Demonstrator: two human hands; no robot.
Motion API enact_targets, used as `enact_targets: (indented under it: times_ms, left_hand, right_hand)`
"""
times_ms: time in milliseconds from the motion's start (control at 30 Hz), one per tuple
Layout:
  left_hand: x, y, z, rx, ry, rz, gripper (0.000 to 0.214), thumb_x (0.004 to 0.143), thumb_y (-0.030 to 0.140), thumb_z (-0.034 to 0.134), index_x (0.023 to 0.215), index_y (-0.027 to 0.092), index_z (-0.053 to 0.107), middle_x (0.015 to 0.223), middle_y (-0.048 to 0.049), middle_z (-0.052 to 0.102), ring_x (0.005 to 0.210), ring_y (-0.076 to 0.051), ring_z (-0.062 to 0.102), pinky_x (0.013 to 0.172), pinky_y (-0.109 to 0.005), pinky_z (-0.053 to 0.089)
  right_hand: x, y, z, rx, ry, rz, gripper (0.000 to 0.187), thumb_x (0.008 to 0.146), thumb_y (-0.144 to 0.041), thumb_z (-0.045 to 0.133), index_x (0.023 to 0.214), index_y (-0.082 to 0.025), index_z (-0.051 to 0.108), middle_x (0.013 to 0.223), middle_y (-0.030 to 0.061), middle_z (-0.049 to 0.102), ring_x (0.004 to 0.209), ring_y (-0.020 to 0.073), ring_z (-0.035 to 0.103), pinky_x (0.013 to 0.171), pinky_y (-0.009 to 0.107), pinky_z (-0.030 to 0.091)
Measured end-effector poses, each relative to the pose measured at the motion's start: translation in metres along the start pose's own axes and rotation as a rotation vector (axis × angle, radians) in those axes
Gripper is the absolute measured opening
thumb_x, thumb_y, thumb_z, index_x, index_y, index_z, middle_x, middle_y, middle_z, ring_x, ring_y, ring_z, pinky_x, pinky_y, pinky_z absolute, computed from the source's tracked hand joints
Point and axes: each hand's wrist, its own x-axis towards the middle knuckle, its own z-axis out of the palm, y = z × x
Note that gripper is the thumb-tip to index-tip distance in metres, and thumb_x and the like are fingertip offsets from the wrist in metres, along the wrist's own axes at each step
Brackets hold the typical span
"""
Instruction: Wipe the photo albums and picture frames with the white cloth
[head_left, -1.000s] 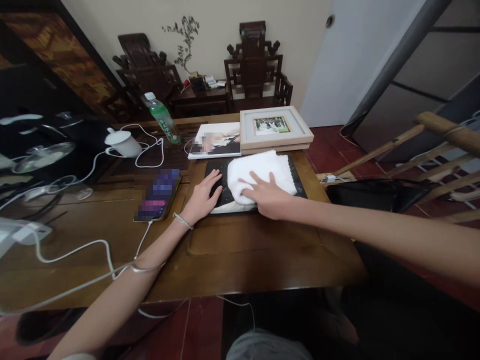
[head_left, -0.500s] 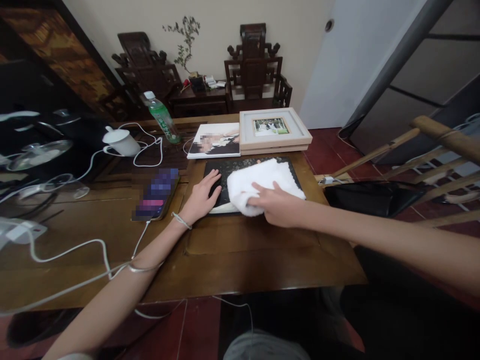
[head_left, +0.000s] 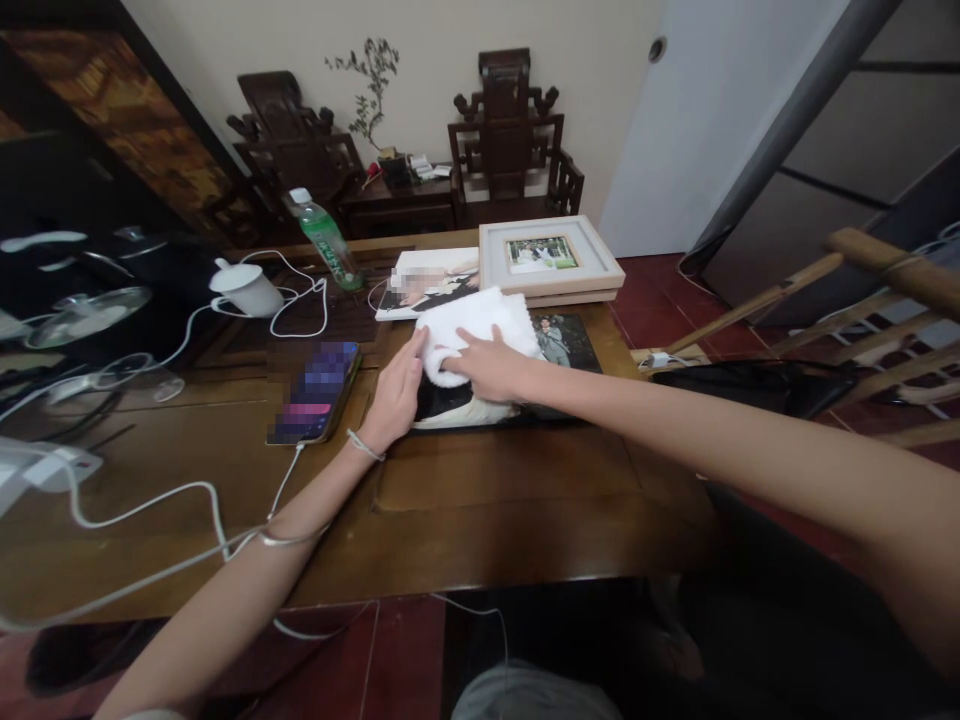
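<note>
A dark photo panel (head_left: 573, 346) lies flat on the wooden table, with a figure in light clothes showing at its right part. Across its left and middle part rests a folded white towel (head_left: 476, 312), which covers much of the picture. My right hand (head_left: 491, 368) presses down on this towel and grips its near edge, some fingers spread over the cloth. At the panel's left edge lies my left hand (head_left: 396, 394), fingers stretched out and close together, fingertips by the towel's left side. It holds nothing.
Behind the panel are a white-edged photo print (head_left: 431, 285) and stacked wooden picture frames (head_left: 600, 262). A phone (head_left: 319, 392) on a charging cable lies left of my left hand. Farther left stand a green bottle (head_left: 328, 240), a white lidded cup (head_left: 250, 292) and loose white cables (head_left: 180, 487).
My right hand has moved the towel leftward across the panel, uncovering the picture's right part. My left hand has tilted more upright, its fingers drawn together at the left edge.
</note>
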Motion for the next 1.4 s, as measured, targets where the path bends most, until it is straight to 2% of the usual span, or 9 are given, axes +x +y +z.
enact_targets:
  times_ms: [200,400,600,767,933,1100,1233,1300,1400]
  left_hand:
    - [0.001,-0.006,0.002,0.050,0.005,-0.025,0.063,0.097,0.052,0.015,0.142,0.014,0.038,0.148,-0.0120,0.037,0.141,-0.021,0.026,0.116,-0.041,0.021]
    - [0.001,-0.004,0.004,0.093,-0.064,-0.037,0.059,0.097,0.050,0.022,0.139,0.013,0.041,0.146,-0.0134,0.040,0.139,-0.021,0.030,0.115,-0.043,0.024]
    - [0.001,-0.008,0.007,0.173,-0.164,-0.036,0.054,0.095,0.048,0.033,0.128,0.010,0.052,0.141,-0.0163,0.046,0.136,-0.025,0.036,0.113,-0.046,0.028]
    - [0.002,-0.009,0.006,0.190,-0.126,-0.032,0.048,0.093,0.047,0.038,0.126,0.015,0.053,0.140,-0.0138,0.047,0.134,-0.026,0.040,0.111,-0.048,0.031]
    - [0.004,-0.007,0.005,0.149,-0.028,-0.061,0.044,0.093,0.044,0.041,0.126,0.018,0.054,0.137,-0.0126,0.051,0.129,-0.025,0.045,0.109,-0.047,0.033]
    - [0.005,-0.005,0.004,0.003,0.132,-0.090,0.039,0.094,0.042,0.041,0.121,0.019,0.056,0.133,-0.0108,0.054,0.126,-0.024,0.048,0.107,-0.042,0.038]
    - [0.004,-0.005,0.001,-0.166,0.334,-0.236,0.038,0.095,0.045,0.037,0.117,0.021,0.054,0.134,-0.0108,0.052,0.114,-0.025,0.059,0.079,-0.032,0.057]
    - [0.004,-0.003,-0.001,-0.222,0.403,-0.291,0.038,0.095,0.048,0.035,0.116,0.022,0.052,0.138,-0.0104,0.049,0.107,-0.025,0.063,0.060,-0.024,0.058]
    - [0.004,0.000,-0.004,-0.291,0.477,-0.301,0.038,0.095,0.049,0.033,0.115,0.022,0.051,0.139,-0.0109,0.047,0.102,-0.024,0.066,0.049,-0.020,0.056]
  right_hand:
    - [-0.038,-0.028,0.004,0.003,-0.019,-0.221,0.059,0.070,0.006,0.041,0.119,-0.023,0.056,0.149,0.0048,0.036,0.140,0.0340,0.017,0.098,0.074,0.024]
    - [-0.088,-0.042,0.005,0.050,-0.114,-0.184,0.061,0.069,0.003,0.045,0.121,-0.026,0.057,0.150,0.0008,0.034,0.140,0.0360,0.019,0.098,0.075,0.025]
    - [-0.117,0.003,0.008,0.070,-0.036,-0.017,0.064,0.065,0.008,0.040,0.119,-0.020,0.057,0.148,0.0107,0.037,0.140,0.0332,0.018,0.102,0.069,0.027]
    - [-0.128,0.041,0.009,0.047,-0.032,0.176,0.062,0.064,0.008,0.038,0.118,-0.017,0.055,0.150,0.0130,0.032,0.140,0.0355,0.016,0.100,0.070,0.029]
    - [-0.129,0.036,0.013,0.006,0.027,0.197,0.051,0.071,0.000,0.042,0.116,-0.018,0.057,0.152,0.0095,0.030,0.140,0.0381,0.017,0.099,0.072,0.028]
    - [-0.113,0.009,0.017,0.009,0.088,0.112,0.032,0.087,-0.027,0.046,0.115,-0.020,0.059,0.151,0.0084,0.031,0.139,0.0391,0.016,0.099,0.073,0.023]
    - [-0.086,-0.021,0.021,0.015,0.135,0.007,0.038,0.086,-0.044,0.051,0.116,-0.021,0.060,0.152,0.0088,0.031,0.139,0.0415,0.014,0.099,0.076,0.018]
    - [-0.071,-0.036,0.023,-0.002,0.166,-0.029,0.039,0.084,-0.041,0.056,0.119,-0.024,0.059,0.152,0.0082,0.029,0.139,0.0425,0.014,0.099,0.076,0.017]
    - [-0.054,-0.054,0.023,-0.071,0.224,-0.022,0.034,0.087,-0.026,0.052,0.121,-0.027,0.057,0.154,0.0065,0.024,0.138,0.0425,0.015,0.098,0.076,0.020]
